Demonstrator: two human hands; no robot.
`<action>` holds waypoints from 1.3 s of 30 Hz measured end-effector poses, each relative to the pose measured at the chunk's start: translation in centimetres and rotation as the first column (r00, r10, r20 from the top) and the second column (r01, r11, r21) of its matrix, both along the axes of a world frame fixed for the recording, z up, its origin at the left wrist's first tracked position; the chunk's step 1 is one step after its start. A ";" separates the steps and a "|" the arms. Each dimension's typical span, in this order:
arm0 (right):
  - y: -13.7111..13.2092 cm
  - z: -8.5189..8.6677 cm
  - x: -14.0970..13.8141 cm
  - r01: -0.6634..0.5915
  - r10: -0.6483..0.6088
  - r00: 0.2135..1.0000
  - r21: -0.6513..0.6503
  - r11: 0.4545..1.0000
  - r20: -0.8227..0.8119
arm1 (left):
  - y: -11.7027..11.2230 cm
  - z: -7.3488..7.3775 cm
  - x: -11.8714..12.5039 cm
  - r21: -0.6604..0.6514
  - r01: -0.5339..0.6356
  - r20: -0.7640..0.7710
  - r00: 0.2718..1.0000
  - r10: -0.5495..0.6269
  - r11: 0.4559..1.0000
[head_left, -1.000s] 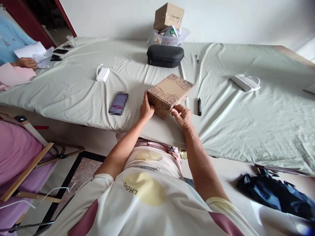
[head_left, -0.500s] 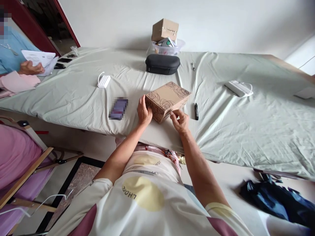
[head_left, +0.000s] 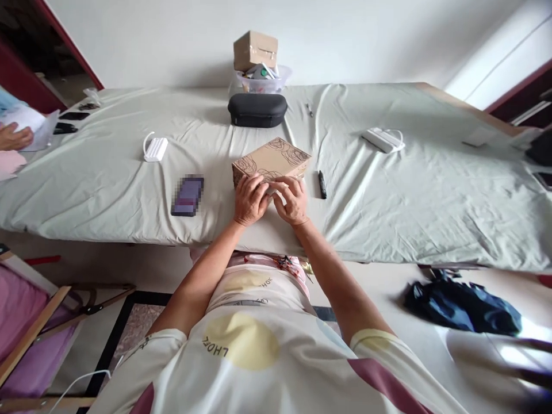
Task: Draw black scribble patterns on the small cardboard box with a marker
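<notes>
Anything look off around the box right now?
Nothing spilled or damaged. The box, with left hand and right hand on its near side, sits askew to the table edge. A carton perches on the tub by the wall.

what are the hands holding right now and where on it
The box, which sits on the table. The left hand and right hand both grip it at its near side, along the upper edge.

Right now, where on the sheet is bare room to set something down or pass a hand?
Widest bare sheet: right of the black marker, this side of the white power strip. Also left of the phone. Crowded: patterned box with left hand and right hand on it, black case behind.
</notes>
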State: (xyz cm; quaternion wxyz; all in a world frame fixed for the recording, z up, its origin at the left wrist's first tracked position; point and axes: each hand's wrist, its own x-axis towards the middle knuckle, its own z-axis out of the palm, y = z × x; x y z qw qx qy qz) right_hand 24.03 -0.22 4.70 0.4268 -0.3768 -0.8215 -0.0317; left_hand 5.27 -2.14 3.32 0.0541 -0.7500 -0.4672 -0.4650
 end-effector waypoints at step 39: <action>3.0 -1.2 2.6 0.289 -0.359 0.933 -0.543 0.788 -0.024 | 3.1 -2.0 -2.9 -0.400 -0.198 0.376 0.855 0.358 0.895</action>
